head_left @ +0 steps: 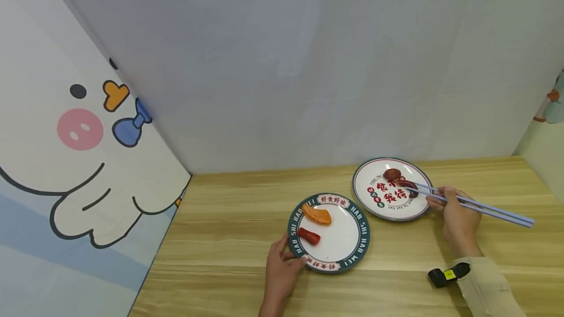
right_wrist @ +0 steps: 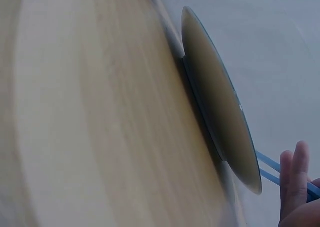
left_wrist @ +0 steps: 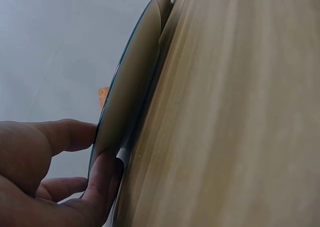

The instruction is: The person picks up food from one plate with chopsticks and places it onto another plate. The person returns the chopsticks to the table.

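My left hand (head_left: 282,270) grips the rim of a green-rimmed plate (head_left: 348,236), fingers above and below its edge in the left wrist view. An orange, striped food piece (head_left: 317,215) and a short red piece (head_left: 309,236) lie on its left side. My right hand (head_left: 460,216) holds a pair of light-blue chopsticks (head_left: 493,210). Their tips reach over a second white plate (head_left: 363,185) and meet a dark red, curled piece like an octopus tentacle (head_left: 409,186); whether they pinch it I cannot tell. A rounded reddish-brown piece (head_left: 391,174) lies beside it.
Both plates stand on a wood-grain table (head_left: 220,238), the second one farther back and to the right. A pale wall (head_left: 282,72) rises behind the table. At the left is a panel with a cartoon bird (head_left: 79,170).
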Tool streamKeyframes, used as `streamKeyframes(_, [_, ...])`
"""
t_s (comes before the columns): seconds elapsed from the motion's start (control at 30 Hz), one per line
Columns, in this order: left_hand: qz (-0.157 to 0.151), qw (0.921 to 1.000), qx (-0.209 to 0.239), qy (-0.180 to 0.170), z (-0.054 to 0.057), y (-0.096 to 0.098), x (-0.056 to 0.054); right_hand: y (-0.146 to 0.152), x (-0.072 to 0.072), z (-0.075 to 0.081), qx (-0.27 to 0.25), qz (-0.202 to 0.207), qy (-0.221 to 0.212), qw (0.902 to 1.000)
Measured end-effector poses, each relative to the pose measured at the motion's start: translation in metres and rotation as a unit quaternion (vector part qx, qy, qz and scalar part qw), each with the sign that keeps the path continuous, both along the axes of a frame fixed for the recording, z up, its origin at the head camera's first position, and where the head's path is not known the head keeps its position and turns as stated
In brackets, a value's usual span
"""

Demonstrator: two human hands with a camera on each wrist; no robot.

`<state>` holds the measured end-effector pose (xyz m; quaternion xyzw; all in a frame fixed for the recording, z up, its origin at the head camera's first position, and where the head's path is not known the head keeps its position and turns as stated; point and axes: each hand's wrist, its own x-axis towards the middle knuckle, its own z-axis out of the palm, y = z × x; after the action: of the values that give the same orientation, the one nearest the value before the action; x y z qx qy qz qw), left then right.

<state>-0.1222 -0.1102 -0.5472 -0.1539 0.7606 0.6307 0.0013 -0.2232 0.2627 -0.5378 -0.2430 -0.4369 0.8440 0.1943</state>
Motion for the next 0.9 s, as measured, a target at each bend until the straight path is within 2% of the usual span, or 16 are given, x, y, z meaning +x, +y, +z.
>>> streamKeyframes(0.23, [-0.002,1.0,-0.005,-0.003,0.001,0.001,-0.002,-0.001,0.001,0.006,-0.009,-0.009,0.009,0.9999])
streamKeyframes(0.63, [-0.003,1.0,-0.001,-0.001,0.003,0.0,0.0,-0.01,0.004,0.022,0.005,0.002,0.022,0.9998])
streamKeyframes(0.9, [-0.001,1.0,-0.002,-0.006,0.003,0.0,0.0,-0.015,0.005,0.024,0.004,0.014,0.023,0.9996])
